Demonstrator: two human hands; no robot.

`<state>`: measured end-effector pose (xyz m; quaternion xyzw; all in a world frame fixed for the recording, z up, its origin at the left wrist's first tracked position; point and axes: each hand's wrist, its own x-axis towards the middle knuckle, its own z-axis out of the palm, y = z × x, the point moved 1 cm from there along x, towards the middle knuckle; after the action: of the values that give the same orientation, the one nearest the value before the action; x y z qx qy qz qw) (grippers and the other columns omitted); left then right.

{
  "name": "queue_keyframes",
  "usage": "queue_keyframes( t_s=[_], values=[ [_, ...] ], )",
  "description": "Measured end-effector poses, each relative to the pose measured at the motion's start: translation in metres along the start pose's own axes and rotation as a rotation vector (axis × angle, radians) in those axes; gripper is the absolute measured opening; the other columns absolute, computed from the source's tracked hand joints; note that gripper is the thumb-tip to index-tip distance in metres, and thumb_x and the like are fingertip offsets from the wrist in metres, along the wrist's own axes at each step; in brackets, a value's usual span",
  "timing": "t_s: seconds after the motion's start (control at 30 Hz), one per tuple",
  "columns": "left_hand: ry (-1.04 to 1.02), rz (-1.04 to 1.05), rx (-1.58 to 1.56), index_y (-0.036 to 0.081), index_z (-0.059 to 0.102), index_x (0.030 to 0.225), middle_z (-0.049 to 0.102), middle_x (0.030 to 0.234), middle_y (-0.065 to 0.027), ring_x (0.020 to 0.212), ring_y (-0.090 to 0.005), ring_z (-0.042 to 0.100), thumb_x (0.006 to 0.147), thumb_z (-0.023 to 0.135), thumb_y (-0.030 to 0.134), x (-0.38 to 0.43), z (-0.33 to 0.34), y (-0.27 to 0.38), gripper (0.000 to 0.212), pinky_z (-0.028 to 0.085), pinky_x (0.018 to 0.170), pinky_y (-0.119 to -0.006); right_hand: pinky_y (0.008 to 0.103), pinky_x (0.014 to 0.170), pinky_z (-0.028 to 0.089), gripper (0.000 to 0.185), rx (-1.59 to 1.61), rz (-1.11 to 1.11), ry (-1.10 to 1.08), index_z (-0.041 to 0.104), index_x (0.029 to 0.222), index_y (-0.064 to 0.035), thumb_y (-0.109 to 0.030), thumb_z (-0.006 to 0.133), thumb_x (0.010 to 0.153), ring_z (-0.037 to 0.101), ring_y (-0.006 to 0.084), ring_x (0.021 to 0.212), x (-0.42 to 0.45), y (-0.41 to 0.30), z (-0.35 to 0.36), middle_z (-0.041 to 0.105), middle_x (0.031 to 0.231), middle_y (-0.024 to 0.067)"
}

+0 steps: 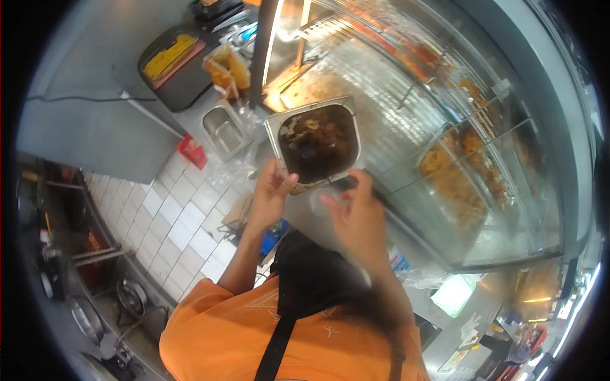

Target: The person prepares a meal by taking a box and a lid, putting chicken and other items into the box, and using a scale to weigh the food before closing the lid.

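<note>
A metal steam-table pan (355, 107), its inside dark with brown residue or food, is in front of me, at the edge of a glass display case. My left hand (274, 193) grips its near left corner, with the thumb on the rim. My right hand (360, 209) is by the near right corner, fingers parted and curled; it is slightly blurred, and whether a fingertip touches the rim cannot be told.
The display case (429, 224) holds trays of fried-looking food (448, 176) at right. An empty metal pan (223, 128), a bag of orange sauce (228, 71) and a black tray (183, 93) lie at left. A red dustpan (192, 151) is near the tiled floor.
</note>
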<state>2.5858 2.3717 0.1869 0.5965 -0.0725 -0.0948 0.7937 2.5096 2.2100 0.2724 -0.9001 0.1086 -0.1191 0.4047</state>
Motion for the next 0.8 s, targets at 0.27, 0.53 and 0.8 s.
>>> queue_keyframes(
  t_s=[0.27,0.53,0.8],
  values=[
    [0.091,0.027,0.151,0.006,0.049,0.094,0.05,0.079,0.0027,0.068,-0.005,0.044,0.094,0.065,0.007,-0.042,-0.03,-0.024,0.016,0.04,0.063,-0.023,0.0403,0.059,0.052,0.022,-0.044,-0.117,-0.007,0.069,0.11,0.0012,-0.011,0.065,0.092,0.068,0.0303,0.068,-0.005,0.021,0.06,0.066,0.076,0.0187],
    [-0.036,-0.036,-0.035,0.005,0.05,0.097,0.055,0.083,0.0001,0.078,-0.0064,0.051,0.097,0.062,0.008,-0.076,-0.032,0.004,0.012,0.045,0.072,-0.025,0.0328,0.068,0.058,0.042,0.02,-0.291,0.175,0.067,0.122,-0.0015,0.011,0.062,0.082,0.072,0.0226,0.079,-0.051,0.009,-0.004,0.069,0.109,0.0192],
    [-0.316,-0.023,0.282,0.005,0.044,0.086,0.041,0.072,-0.0012,0.07,-0.0105,0.04,0.095,0.065,0.01,-0.135,0.016,-0.004,0.023,0.037,0.062,-0.028,0.0368,0.08,0.055,0.046,-0.612,-0.472,-0.191,0.061,0.121,0.0064,0.002,0.059,0.075,0.064,0.0284,0.099,-0.115,0.047,-0.045,0.065,0.118,0.0187]
  ],
)
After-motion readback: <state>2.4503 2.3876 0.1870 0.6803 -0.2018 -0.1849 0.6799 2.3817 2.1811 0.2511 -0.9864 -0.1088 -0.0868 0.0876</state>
